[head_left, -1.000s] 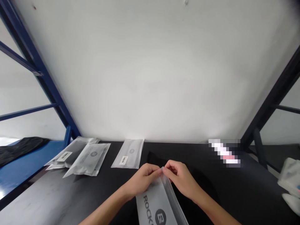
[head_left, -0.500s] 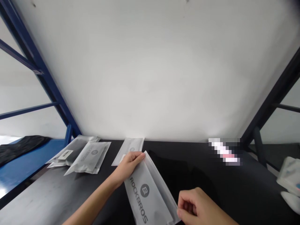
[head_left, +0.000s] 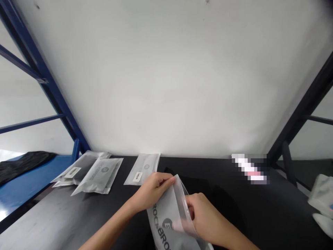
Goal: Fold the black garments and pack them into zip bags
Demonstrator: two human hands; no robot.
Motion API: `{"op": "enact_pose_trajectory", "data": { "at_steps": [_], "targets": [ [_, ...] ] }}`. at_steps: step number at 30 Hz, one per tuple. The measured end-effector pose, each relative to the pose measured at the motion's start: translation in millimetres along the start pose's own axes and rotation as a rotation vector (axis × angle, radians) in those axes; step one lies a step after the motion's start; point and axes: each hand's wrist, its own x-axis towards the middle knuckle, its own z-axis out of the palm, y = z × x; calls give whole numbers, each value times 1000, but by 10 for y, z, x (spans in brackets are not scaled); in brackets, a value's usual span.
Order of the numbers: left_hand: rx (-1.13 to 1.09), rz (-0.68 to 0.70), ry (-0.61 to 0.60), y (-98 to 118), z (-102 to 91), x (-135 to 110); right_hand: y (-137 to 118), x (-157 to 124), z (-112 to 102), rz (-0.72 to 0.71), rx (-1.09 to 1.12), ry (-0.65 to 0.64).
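Observation:
A frosted zip bag (head_left: 162, 211) printed ROCKBROS is tilted in front of me above the black table. My left hand (head_left: 158, 189) pinches its upper corner between thumb and fingers. At the bag's parted right-hand edge is my right hand (head_left: 205, 217). Its stretched fingertip shows through the clear strip, inside the mouth, while its other fingers are bent and partly hidden. I see no separate item in that hand. The bag's lower end runs out of the picture.
Behind my left hand lies a flat frosted bag (head_left: 144, 168) with a barcode label. Two fuller bags, one printed (head_left: 100, 175) and one labelled (head_left: 80, 168), overlap at the left. A blurred patch (head_left: 249, 168) sits back right. White items (head_left: 322, 198) stand at the right edge.
My right hand has moved up and left, from the bag's lower edge to inside its mouth. The bag's edge has parted, and my left hand has shifted slightly right with its corner.

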Motion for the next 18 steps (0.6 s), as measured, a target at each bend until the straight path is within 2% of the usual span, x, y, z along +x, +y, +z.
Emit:
{"op": "enact_pose_trajectory", "data": {
  "at_steps": [2,4,8,10,13,15,18],
  "targets": [
    [37,30,12,42,27,-8,-30,57,40,-71,30,-46],
    [92,59,21,79,19,-19,-47,102,72,-122,28,-34],
    [198,48,-26,120,-146,-50,-58,131,54,-156,91,26],
    [187,-2,-142,121,-261,-66,-54,127,3,-162,197,62],
    [46,-113,-307,93,-373,-76,-23,128,-110,-108,360,105],
    [-51,-190,-320,48,-403,-75,26,133,-217,-50,401,167],
    [-90,-280,-237,-33,-474,-90,143,124,-442,-4,429,292]
  ]
}}
